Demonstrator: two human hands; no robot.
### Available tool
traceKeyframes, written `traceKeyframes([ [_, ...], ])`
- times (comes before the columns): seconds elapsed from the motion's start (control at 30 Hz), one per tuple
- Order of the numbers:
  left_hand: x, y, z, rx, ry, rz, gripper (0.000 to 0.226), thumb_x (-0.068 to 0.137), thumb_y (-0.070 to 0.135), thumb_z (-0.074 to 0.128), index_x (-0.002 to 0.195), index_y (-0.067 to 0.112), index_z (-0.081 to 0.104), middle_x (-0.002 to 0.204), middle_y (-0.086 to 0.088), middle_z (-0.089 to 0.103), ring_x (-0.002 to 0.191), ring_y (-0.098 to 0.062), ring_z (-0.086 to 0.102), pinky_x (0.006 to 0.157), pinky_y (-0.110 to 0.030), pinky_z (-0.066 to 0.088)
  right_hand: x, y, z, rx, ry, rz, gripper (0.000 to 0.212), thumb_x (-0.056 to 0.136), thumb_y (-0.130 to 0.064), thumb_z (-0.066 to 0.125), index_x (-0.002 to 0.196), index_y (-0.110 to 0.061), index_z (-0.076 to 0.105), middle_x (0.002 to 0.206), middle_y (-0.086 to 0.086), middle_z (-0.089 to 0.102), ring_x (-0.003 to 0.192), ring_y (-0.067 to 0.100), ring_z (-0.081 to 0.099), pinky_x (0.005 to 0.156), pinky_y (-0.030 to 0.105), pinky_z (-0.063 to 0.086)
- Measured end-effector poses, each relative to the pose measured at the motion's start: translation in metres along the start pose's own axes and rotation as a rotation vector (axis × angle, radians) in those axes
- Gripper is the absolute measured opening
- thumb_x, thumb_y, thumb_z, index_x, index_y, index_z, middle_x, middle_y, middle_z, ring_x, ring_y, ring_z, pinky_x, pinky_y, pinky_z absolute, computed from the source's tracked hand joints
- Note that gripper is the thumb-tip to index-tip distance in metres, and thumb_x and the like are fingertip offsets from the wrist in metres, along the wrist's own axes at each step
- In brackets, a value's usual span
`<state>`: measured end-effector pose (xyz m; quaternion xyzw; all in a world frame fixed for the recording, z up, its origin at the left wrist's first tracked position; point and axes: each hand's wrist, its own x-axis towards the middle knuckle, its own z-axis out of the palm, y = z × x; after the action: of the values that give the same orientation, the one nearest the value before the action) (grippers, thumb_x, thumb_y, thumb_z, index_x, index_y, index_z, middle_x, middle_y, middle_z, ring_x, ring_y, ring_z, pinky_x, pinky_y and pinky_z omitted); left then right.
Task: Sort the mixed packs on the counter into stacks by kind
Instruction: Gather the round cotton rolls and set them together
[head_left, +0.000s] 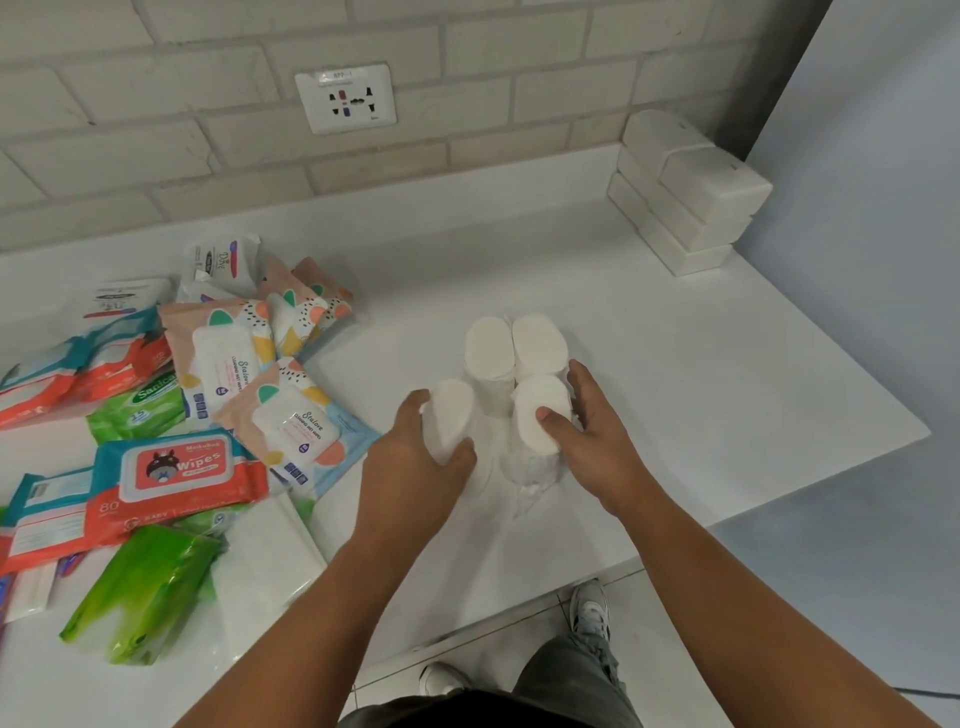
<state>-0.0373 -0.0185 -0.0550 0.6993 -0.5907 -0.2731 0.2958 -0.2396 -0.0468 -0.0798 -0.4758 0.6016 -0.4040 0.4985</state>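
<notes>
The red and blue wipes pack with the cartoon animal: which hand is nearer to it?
Left. The left hand, holding a white roll, is just right of the wipes pack. The right hand lies farther right, on another roll.

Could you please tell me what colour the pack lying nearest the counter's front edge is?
Bright green pack, seen in the head view.

I counted four white cotton-pad rolls (488, 348), four white brick packs (691, 208) stacked at the corner, three pastel Stalove wipes packs (228, 353) showing labels, and two Dove packs (223, 260).
</notes>
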Motion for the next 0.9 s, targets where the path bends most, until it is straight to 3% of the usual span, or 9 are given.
traceKeyframes([
  [0.13,-0.003,0.003,0.01,0.005,-0.082,0.012,0.072,0.086,0.047,0.074,0.146,0.031,0.037,0.136,0.007,0.06,0.117,-0.019,0.06,0.098,-0.031,0.049,0.001,0.004,0.002,-0.015,-0.007,-0.022,0.068,0.095,-0.024,0.063,0.152,-0.036,0.027,0.149,-0.014,0.044,0.135,0.012,0.045,0.11,0.035,0.043],
  [0.27,-0.005,0.006,0.026,-0.046,-0.124,0.061,0.077,0.075,0.049,0.084,0.138,0.031,0.041,0.121,0.02,0.05,0.108,-0.004,0.049,0.09,-0.007,0.035,0.0,0.003,0.005,0.005,-0.01,-0.05,0.058,0.096,-0.024,0.062,0.146,-0.037,0.036,0.139,-0.013,0.052,0.127,0.013,0.052,0.105,0.038,0.049],
  [0.3,-0.005,0.005,0.029,-0.053,-0.128,0.078,0.082,0.072,0.048,0.086,0.137,0.031,0.04,0.119,0.022,0.046,0.109,-0.003,0.047,0.089,-0.006,0.034,-0.001,0.002,0.006,0.012,-0.01,-0.055,0.056,0.096,-0.024,0.061,0.145,-0.037,0.037,0.137,-0.014,0.054,0.126,0.012,0.053,0.105,0.037,0.05],
  [0.43,-0.004,0.006,0.033,0.001,-0.125,0.172,0.107,0.061,0.049,0.093,0.147,0.026,0.032,0.139,0.009,0.047,0.125,-0.011,0.045,0.102,-0.023,0.033,-0.002,0.004,0.006,0.032,-0.001,-0.046,0.055,0.097,-0.027,0.061,0.145,-0.035,0.037,0.134,-0.017,0.055,0.123,0.007,0.054,0.104,0.033,0.049],
  [0.53,-0.003,0.008,0.037,0.098,-0.028,0.288,0.113,0.059,0.052,0.092,0.149,0.013,0.036,0.145,-0.005,0.049,0.131,-0.023,0.048,0.102,-0.027,0.029,-0.003,0.003,0.006,0.052,0.006,-0.03,0.051,0.097,-0.027,0.061,0.14,-0.039,0.038,0.131,-0.022,0.053,0.122,0.005,0.053,0.098,0.024,0.049],
  [0.63,-0.001,0.008,0.043,0.129,0.014,0.282,0.113,0.061,0.053,0.091,0.15,0.012,0.035,0.144,-0.007,0.05,0.129,-0.025,0.05,0.098,-0.027,0.031,-0.004,0.001,0.008,0.064,0.015,-0.033,0.052,0.097,-0.024,0.061,0.137,-0.046,0.036,0.127,-0.029,0.052,0.119,0.001,0.053,0.094,0.018,0.048],
  [0.77,0.006,0.009,0.044,0.12,0.037,0.231,0.116,0.061,0.049,0.093,0.151,0.015,0.028,0.139,-0.011,0.048,0.124,-0.026,0.053,0.095,-0.034,0.05,-0.004,0.003,0.007,0.056,0.003,-0.067,0.057,0.097,-0.025,0.061,0.143,-0.044,0.035,0.137,-0.019,0.051,0.124,0.007,0.052,0.103,0.029,0.048],
  [0.9,0.017,0.01,0.044,0.069,-0.115,0.195,0.12,0.061,0.045,0.094,0.153,0.019,0.021,0.142,-0.004,0.038,0.127,-0.021,0.044,0.092,-0.025,0.041,-0.004,0.004,0.007,0.065,-0.001,-0.079,0.058,0.097,-0.027,0.061,0.145,-0.045,0.035,0.141,-0.015,0.049,0.127,0.011,0.051,0.106,0.037,0.048],
])
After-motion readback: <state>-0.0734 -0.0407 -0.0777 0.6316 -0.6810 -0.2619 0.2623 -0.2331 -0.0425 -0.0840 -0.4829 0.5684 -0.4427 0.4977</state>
